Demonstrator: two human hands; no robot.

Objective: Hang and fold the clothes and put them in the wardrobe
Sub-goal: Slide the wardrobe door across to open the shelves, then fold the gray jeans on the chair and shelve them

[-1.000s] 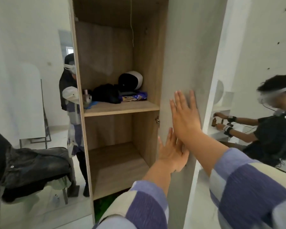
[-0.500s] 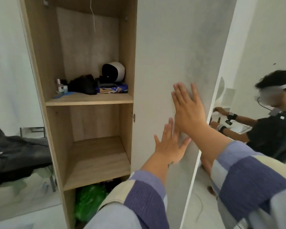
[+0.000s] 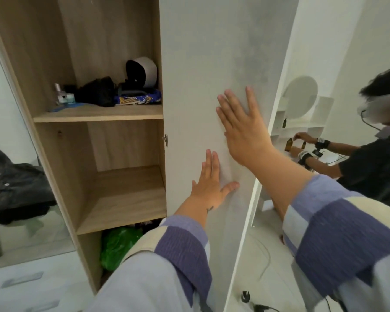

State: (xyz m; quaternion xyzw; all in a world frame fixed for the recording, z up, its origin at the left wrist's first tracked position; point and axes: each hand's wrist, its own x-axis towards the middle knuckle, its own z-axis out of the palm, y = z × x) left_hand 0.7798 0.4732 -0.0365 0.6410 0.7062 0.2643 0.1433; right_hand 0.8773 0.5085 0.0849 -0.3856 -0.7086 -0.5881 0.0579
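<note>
Two hands on one door, and we work across from the left. Over on the far left a heap of dark clothes (image 3: 16, 188) lies draped on a chair, seen in what looks like a mirrored panel, well apart from us and not yet hung or folded. Next comes the open wardrobe (image 3: 61, 140): on its upper shelf (image 3: 99, 113) a black bag (image 3: 97, 91), a white-and-black headset (image 3: 142, 72) and a patterned packet (image 3: 140, 100), then a bare middle shelf (image 3: 122, 199), and a green bag (image 3: 117, 246) down at the bottom. Moving right, our left hand (image 3: 208, 188) lies flat on the white door (image 3: 207, 64), fingers straight and close together, thumb splayed out to the side. Just above and to its right, our right hand (image 3: 241, 129) presses flat too, fingers spread wide. Neither holds anything.

We judge that we are swinging this door on its hinge (image 3: 165, 140). To do it well, we keep both palms flat and push evenly, near the free edge rather than the hinge side, so the panel turns smoothly without twisting. We watch the fingertips at the door's edge. Further right, another person (image 3: 374, 158) handles small brown bottles (image 3: 288, 145) at a white unit (image 3: 302, 122), so we mind how far the door swings that way.
</note>
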